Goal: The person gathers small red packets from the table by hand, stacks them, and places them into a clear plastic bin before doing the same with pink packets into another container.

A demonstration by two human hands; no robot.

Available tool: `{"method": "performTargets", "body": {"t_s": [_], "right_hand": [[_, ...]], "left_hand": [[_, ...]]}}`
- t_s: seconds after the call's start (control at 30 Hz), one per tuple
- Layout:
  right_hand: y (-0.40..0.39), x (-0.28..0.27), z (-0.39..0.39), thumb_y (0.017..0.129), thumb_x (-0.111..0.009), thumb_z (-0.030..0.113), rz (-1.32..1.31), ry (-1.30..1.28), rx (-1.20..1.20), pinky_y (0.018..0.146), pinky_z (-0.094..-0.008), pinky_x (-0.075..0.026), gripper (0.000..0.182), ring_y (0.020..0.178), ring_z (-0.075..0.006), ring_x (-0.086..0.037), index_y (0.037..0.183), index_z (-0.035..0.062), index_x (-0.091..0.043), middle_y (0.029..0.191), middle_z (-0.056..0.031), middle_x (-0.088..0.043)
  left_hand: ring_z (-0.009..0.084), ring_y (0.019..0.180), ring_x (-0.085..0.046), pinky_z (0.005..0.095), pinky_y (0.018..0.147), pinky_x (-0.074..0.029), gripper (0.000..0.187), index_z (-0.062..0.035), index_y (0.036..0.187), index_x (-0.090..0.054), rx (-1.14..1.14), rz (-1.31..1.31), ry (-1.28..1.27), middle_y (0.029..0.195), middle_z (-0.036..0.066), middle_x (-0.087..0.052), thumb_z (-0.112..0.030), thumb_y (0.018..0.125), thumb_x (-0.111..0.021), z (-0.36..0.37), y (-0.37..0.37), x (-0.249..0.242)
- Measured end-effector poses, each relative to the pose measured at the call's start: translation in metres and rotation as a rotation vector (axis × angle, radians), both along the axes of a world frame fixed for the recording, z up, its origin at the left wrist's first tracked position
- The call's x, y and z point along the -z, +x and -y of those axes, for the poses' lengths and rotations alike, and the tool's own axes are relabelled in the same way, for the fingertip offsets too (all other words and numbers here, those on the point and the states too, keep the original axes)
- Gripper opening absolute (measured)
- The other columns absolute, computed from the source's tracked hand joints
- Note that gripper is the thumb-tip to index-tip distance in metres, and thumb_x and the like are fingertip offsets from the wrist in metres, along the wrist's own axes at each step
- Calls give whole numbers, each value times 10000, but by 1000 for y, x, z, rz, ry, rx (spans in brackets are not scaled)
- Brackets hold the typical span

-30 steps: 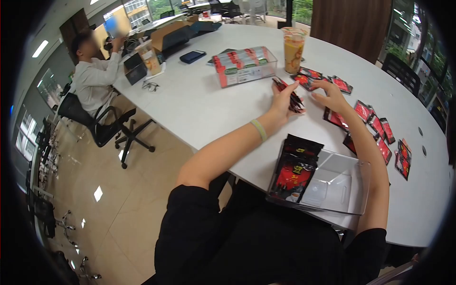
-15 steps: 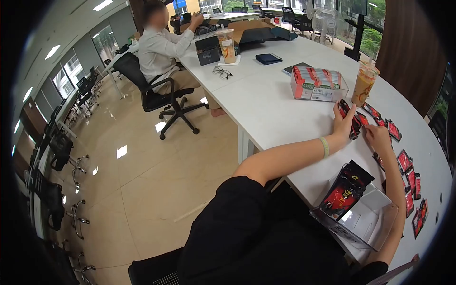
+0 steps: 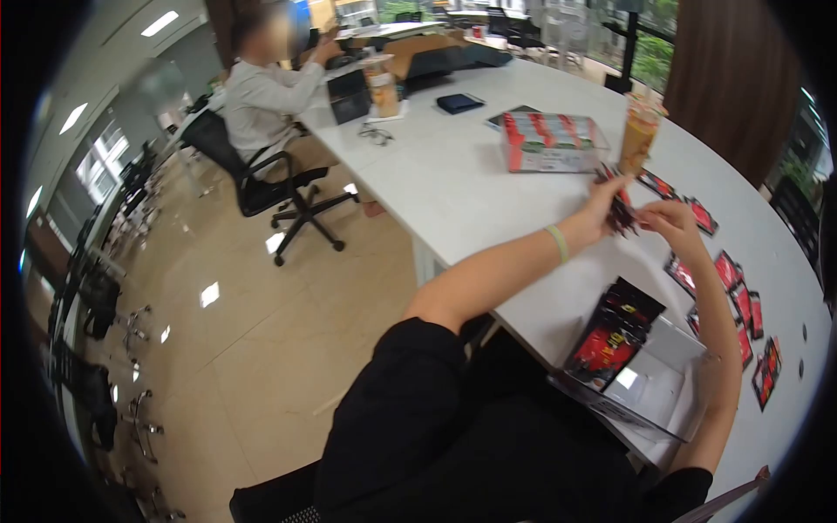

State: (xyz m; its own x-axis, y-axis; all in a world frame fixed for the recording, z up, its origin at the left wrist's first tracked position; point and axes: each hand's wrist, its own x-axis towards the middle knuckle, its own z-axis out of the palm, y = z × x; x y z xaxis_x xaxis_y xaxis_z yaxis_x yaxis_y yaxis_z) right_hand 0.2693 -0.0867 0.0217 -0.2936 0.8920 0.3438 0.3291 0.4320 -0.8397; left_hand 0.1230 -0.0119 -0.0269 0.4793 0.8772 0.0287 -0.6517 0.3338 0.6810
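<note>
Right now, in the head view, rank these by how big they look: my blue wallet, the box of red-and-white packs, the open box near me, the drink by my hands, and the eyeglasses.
1. Open box
2. Box of red-and-white packs
3. Drink
4. Wallet and eyeglasses: too alike to rank

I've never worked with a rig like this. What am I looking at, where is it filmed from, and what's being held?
There is no machine here: these are a person's bare hands, and the view comes from one camera worn on their head, looking forward and down. The left hand holds a bunch of dark-and-red packets; the right hand is at its edge, its exact grip unclear. On the white table lie loose packets, a clear container with more inside, a red-and-white box and a drink cup. Another person sits beyond.
</note>
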Motion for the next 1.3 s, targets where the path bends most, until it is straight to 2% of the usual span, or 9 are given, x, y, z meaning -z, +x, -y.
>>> {"method": "performTargets", "body": {"t_s": [0.13, 0.17, 0.27, 0.5, 0.63, 0.8, 0.97, 1.1, 1.3], "right_hand": [[25, 4, -16, 846, -542, 222, 309, 47, 125, 675, -281, -478, 283, 734, -142, -599, 885, -40, -643, 796, -110, -648], [29, 1, -20, 836, -554, 229, 494, 87, 241, 657, -297, -472, 275, 720, -164, -605, 878, -25, -649, 812, -133, -649], [56, 14, -37, 802, -577, 208, 564, 209, 431, 665, -355, -452, 230, 728, -242, -596, 854, -2, -657, 843, -165, -644], [81, 30, -81, 721, -610, 186, 826, 387, 544, 994, -393, -328, 471, 1181, -349, -412, 1153, 24, -517, 1252, -230, -449], [75, 37, -81, 742, -537, 156, 1135, 391, 583, 957, -424, -352, 495, 1086, -353, -482, 1192, -14, -422, 1135, -224, -527], [84, 48, -89, 736, -533, 123, 1146, 395, 574, 882, -459, -383, 289, 703, -331, -605, 1002, 12, -532, 734, -170, -623], [83, 45, -85, 724, -547, 104, 1429, 570, 487, 844, -435, -400, 130, 659, -276, -616, 826, 30, -578, 687, -140, -624], [78, 44, -73, 718, -541, 80, 1484, 634, 492, 837, -394, -398, 104, 664, -248, -618, 799, 36, -589, 704, -118, -625], [81, 44, -57, 681, -544, 61, 1383, 717, 573, 773, -359, -410, 74, 713, -229, -587, 712, 34, -606, 737, -94, -565]], "left_hand": [[196, 702, -603, 410, 663, -477, 385, -148, 800, -502, -110, -125, 19, 689, 22, -562, -474, 688, -674, -9, -6, 7], [157, 514, -563, 298, 428, -455, 307, -148, 684, -455, -159, -101, -93, 562, 0, -492, -367, 743, -662, 7, -7, -10], [192, 627, -595, 342, 451, -496, 338, -126, 833, -406, -160, -136, -3, 666, 31, -490, -325, 746, -666, 8, -8, -4], [180, 752, -579, 362, 596, -532, 409, -142, 1019, -357, -174, -249, 212, 831, 32, -485, -211, 763, -668, 9, -5, -3], [107, 688, -526, 271, 587, -475, 414, -123, 1003, -409, -240, -307, 412, 793, 12, -492, -216, 729, -706, 10, -1, 1], [65, 666, -469, 219, 569, -416, 491, -107, 1105, -421, -210, -307, 680, 782, -7, -478, -171, 726, -727, 17, 5, 7], [203, 897, -480, 311, 809, -407, 632, -77, 1105, -464, -438, -586, 1213, 981, 100, -484, -322, 615, -779, 32, 5, 3], [225, 934, -482, 319, 839, -401, 664, -89, 1170, -456, -315, -630, 1213, 1072, 128, -479, -332, 633, -761, 40, 5, 2], [167, 743, -540, 278, 720, -445, 960, -80, 1350, -165, -108, -661, 846, 820, 101, -557, -365, 649, -757, 38, 0, -1]]}}
